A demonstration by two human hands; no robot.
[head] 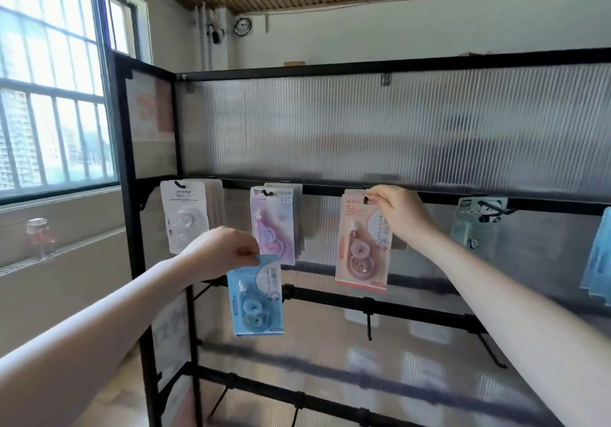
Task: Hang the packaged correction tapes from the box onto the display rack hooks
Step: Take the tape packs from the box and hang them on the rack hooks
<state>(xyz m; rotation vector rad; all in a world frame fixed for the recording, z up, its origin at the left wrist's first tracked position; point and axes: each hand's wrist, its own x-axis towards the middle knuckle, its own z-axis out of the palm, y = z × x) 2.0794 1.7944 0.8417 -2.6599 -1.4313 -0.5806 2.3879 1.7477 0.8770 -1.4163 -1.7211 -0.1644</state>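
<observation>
My right hand (398, 216) pinches the top of a pink packaged correction tape (362, 248) at a hook on the upper bar of the black display rack (317, 188). My left hand (220, 251) grips the top corner of a blue packaged correction tape (256, 297), which hangs in front of the rack below the upper bar. A white pack (185, 215), a purple pack (272, 224) and a panda pack (476, 224) hang on other hooks of that bar. The box is out of view.
More light blue packs (600, 258) hang at the far right edge. Bare hooks (368, 320) stick out from the lower bars. A window (53, 95) and a sill with a glass jar (39, 238) lie to the left.
</observation>
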